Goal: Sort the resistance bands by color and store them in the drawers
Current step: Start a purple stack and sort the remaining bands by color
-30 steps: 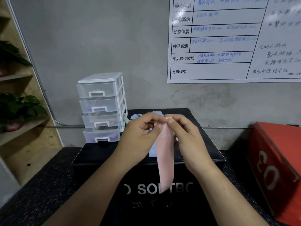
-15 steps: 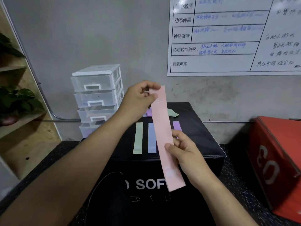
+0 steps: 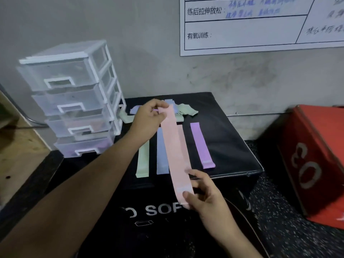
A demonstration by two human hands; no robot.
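A: The pink band [image 3: 174, 149] is stretched out flat above the black box [image 3: 232, 146]. The left hand [image 3: 149, 118] pinches its far end and the right hand [image 3: 202, 194] grips the near end!

B: Beneath it, in a row on the box: green band [image 3: 143, 161], blue band [image 3: 161, 151], second pink band [image 3: 183, 144], purple band [image 3: 202, 146].

A: There's a loose heap of bands [image 3: 186, 110] at the far edge, and the drawer unit [image 3: 74, 101] is far left.

A gym corner: soft plyo box [image 3: 232, 127], speckled rubber floor [image 3: 288, 211], wall training chart [image 3: 260, 34] (stretching, aerobic rows).
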